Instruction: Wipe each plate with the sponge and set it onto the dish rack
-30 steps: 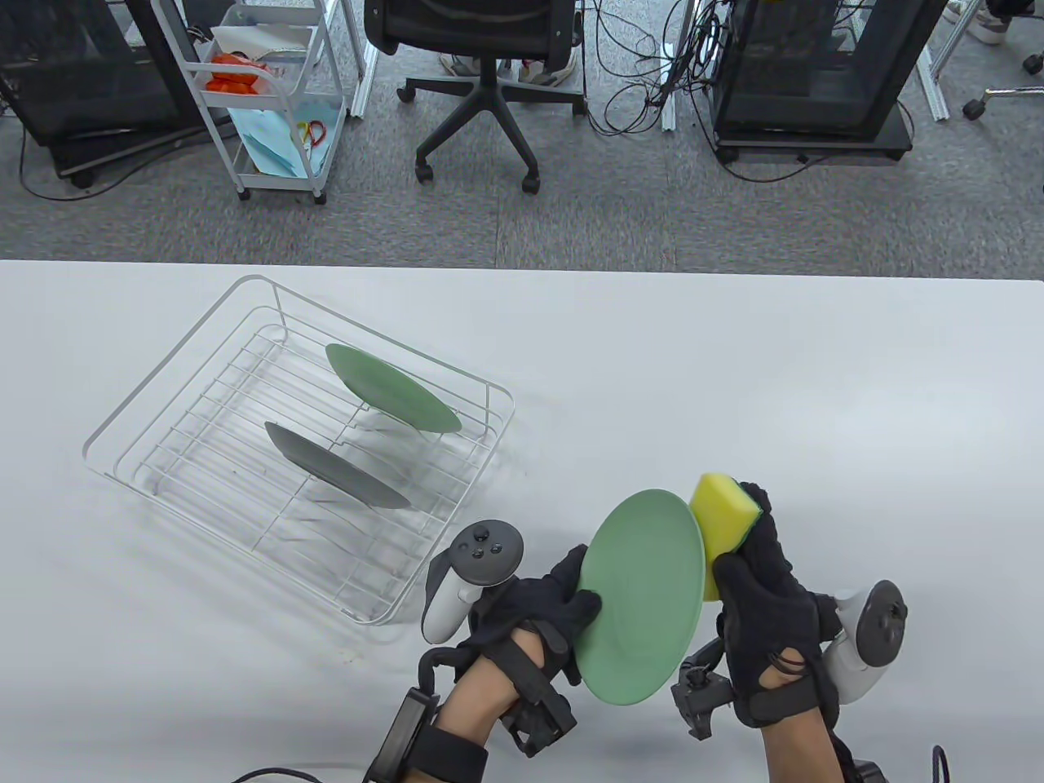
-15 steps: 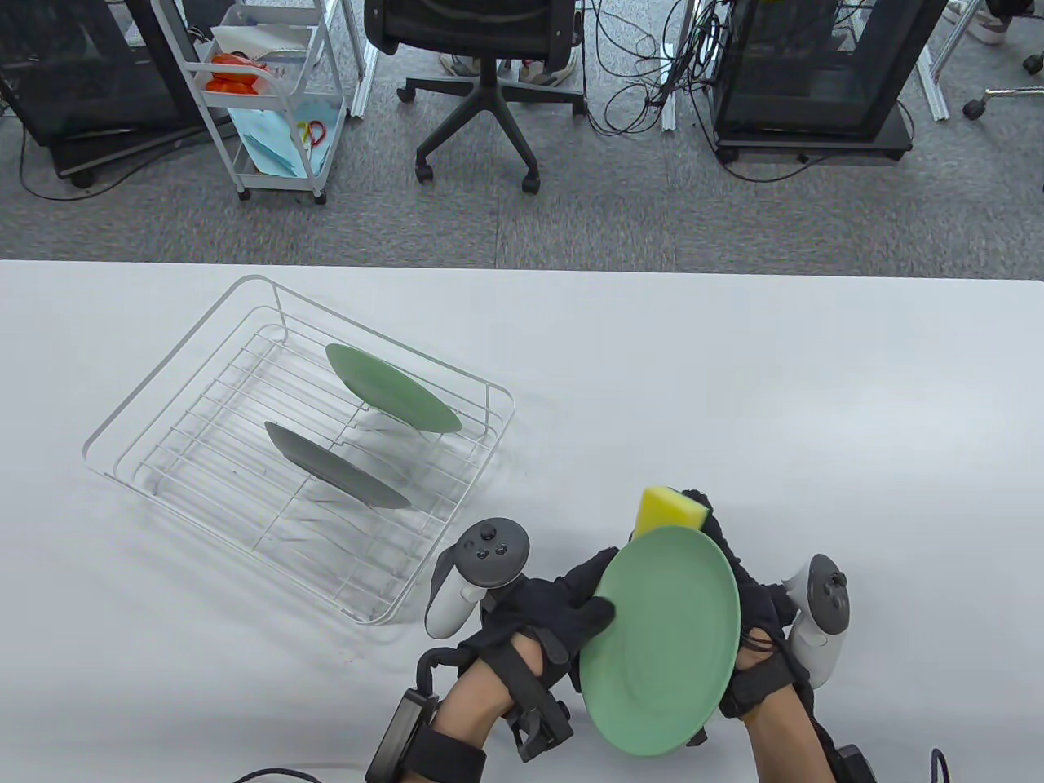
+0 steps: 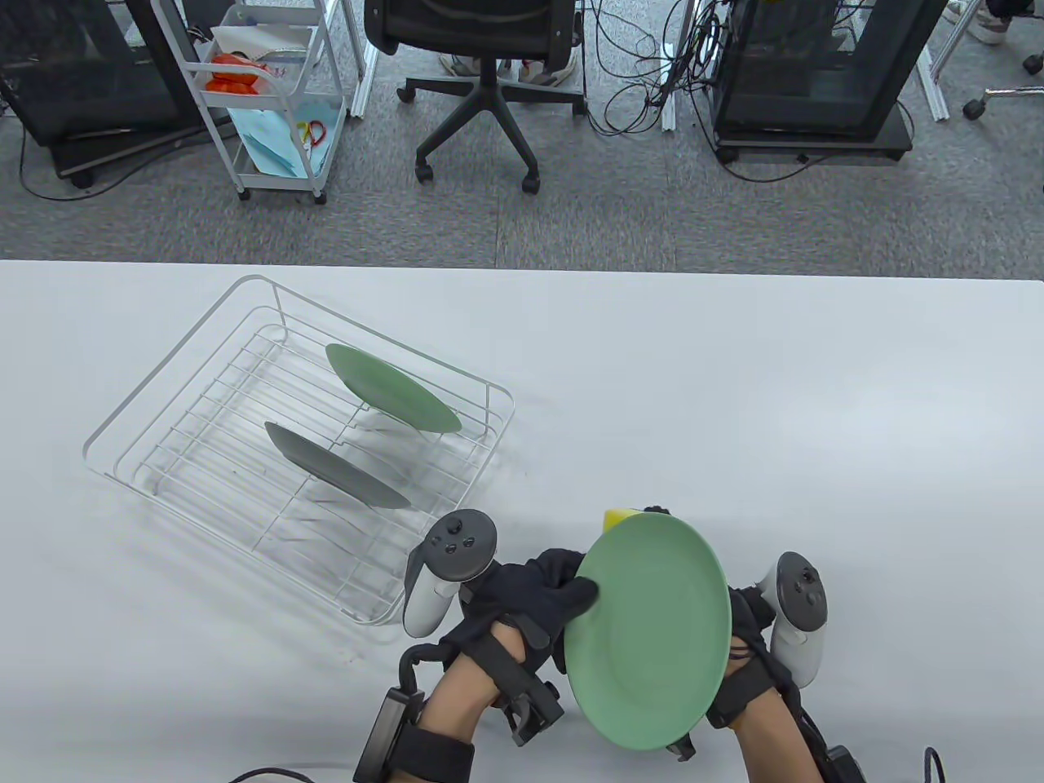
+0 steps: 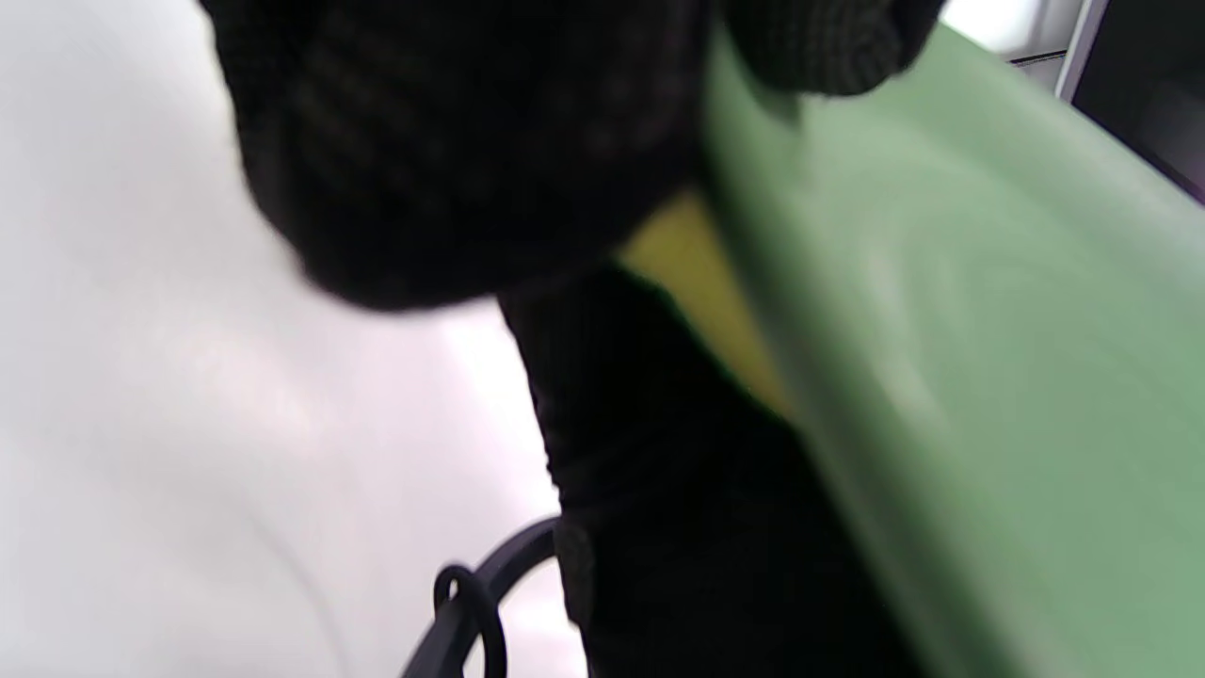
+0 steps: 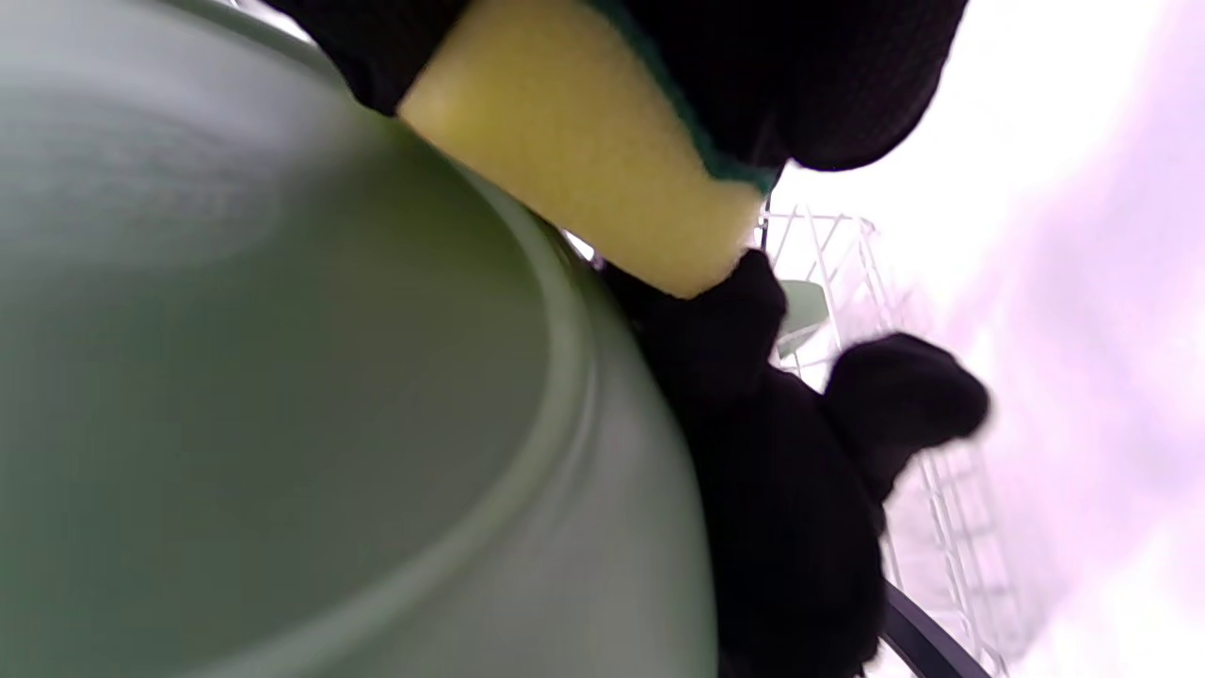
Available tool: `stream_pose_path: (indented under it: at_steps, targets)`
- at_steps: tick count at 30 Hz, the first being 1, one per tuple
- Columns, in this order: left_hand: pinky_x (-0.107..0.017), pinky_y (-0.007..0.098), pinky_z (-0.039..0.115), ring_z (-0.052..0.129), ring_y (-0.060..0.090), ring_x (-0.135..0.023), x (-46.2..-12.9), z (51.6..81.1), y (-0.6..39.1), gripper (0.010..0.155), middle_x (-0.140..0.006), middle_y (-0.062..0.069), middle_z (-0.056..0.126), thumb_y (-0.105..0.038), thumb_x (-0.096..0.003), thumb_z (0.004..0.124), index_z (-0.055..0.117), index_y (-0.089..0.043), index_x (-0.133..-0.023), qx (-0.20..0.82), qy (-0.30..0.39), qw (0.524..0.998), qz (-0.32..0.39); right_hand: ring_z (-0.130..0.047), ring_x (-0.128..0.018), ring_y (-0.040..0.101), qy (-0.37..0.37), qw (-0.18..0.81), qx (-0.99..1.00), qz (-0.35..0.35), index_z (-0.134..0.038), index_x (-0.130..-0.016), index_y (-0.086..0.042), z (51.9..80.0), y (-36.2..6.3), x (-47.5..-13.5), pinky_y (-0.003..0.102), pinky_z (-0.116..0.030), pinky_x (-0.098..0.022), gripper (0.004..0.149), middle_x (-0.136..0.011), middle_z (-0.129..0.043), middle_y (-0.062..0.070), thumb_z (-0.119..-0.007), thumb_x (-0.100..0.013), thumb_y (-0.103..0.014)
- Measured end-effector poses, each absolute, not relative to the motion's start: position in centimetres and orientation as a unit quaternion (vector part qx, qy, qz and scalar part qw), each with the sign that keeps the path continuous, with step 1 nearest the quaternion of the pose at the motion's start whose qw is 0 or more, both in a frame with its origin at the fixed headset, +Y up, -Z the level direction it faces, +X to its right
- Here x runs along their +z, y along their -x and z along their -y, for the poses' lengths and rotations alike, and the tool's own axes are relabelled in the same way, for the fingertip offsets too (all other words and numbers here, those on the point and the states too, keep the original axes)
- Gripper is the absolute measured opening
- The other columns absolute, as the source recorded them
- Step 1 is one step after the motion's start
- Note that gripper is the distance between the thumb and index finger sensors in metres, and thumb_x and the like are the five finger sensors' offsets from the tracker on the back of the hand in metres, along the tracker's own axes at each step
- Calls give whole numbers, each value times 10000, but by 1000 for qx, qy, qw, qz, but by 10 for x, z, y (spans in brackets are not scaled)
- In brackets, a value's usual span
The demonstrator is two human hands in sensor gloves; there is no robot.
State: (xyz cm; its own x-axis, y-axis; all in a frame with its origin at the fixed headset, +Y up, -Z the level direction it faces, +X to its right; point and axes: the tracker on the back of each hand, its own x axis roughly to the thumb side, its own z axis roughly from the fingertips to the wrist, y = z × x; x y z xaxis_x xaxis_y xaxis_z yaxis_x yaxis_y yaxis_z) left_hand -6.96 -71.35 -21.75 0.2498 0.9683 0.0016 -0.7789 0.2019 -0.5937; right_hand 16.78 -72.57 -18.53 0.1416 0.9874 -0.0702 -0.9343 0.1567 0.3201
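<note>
Since before, we see sponge [image 5: 584, 151] slipped behind green plate [image 3: 648, 632]; white counter [image 3: 775, 408], office chair [image 3: 481, 49] beyond. Left hand [image 3: 534, 599] pinches plate; right hand [image 5: 800, 66], visible in wrist view, clasps sponge.

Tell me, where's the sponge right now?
The sponge is in the right hand, pressed against the far side of the held plate; the table view shows only a yellow corner.

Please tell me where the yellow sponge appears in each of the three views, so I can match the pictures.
Table view: only a small yellow corner of the sponge shows above the upper left rim of the held green plate.
Left wrist view: a blurred yellow strip at the centre, left of the plate's edge.
Right wrist view: a large yellow block at top centre, gripped by the right hand.
Shared landmark: the held green plate.
</note>
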Motion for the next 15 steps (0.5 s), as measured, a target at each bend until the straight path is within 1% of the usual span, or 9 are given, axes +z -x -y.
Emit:
stream_pose_path:
  at_steps: [9,15]
  targets:
    - [-460,397,910,1057,85,-91,-219,702,84,467,-670,16,869,-408,-396,715,683,-209,-817,587,170,772,174,-922,-790,318,-132,729,645,-185,-413,-978,-286,726,-153,-183,429,-817,-536,645,-987,-690,120,-736,-432,-407]
    - [-474,406,896,1045,88,-100,-219,699,94,464,-678,10,853,-403,-396,697,666,-217,-819,585,133,786,149,-922,-788,327,-146,725,631,-234,-398,-975,-245,730,-146,-182,436,-816,-536,651,-984,-678,141,-733,-431,-372]
